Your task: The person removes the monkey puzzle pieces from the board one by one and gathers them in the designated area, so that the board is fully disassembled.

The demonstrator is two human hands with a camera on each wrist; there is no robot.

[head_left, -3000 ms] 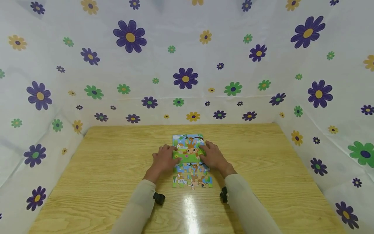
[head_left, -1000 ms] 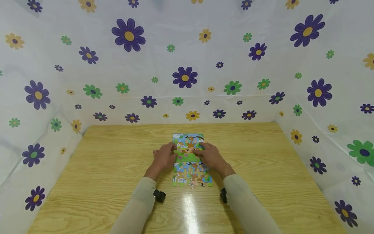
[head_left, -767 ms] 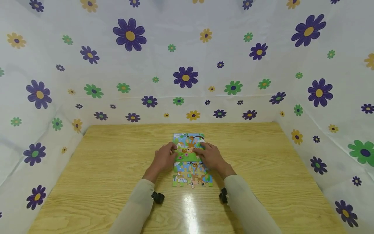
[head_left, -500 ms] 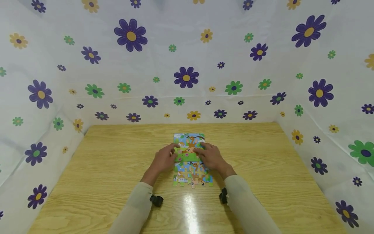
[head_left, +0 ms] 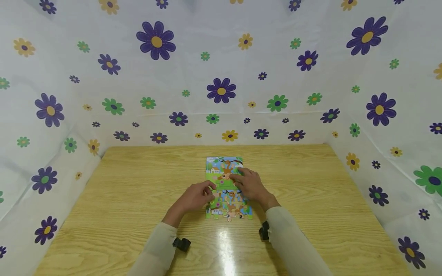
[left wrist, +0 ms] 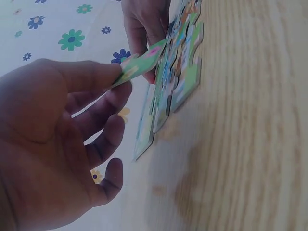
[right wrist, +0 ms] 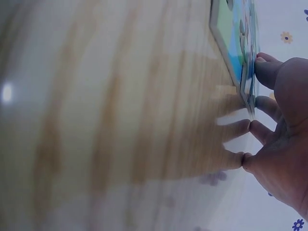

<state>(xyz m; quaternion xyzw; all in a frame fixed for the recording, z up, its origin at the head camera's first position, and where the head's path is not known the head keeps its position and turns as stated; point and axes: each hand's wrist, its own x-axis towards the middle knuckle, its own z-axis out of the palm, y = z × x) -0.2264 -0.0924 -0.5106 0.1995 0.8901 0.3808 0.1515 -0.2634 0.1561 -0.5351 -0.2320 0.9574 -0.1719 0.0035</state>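
Note:
My left hand (head_left: 195, 197) pinches a green jigsaw piece (left wrist: 142, 65) with a pink flower, tilted above the table in the left wrist view. Below it lie joined jigsaw pieces (head_left: 246, 211) with part of a monkey picture and gaps along their near edge. Directly behind these is a flat monkey picture (head_left: 214, 165) with a house and a branch. My right hand (head_left: 253, 186) rests at the picture's right edge. Its thumb lies over the picture, and in the right wrist view its other fingers (right wrist: 262, 132) spread down to the tabletop.
The wooden table (head_left: 138, 180) stretches around the puzzle on all sides. White cloth walls (head_left: 193, 76) with printed flowers enclose its back and sides. Small black devices sit at the left wrist (head_left: 182, 244) and the right wrist (head_left: 264, 231).
My left hand has left the picture's left edge and come nearer, over the joined pieces, with the green jigsaw piece in its fingers. The right thumb moved inward over the picture, then stayed.

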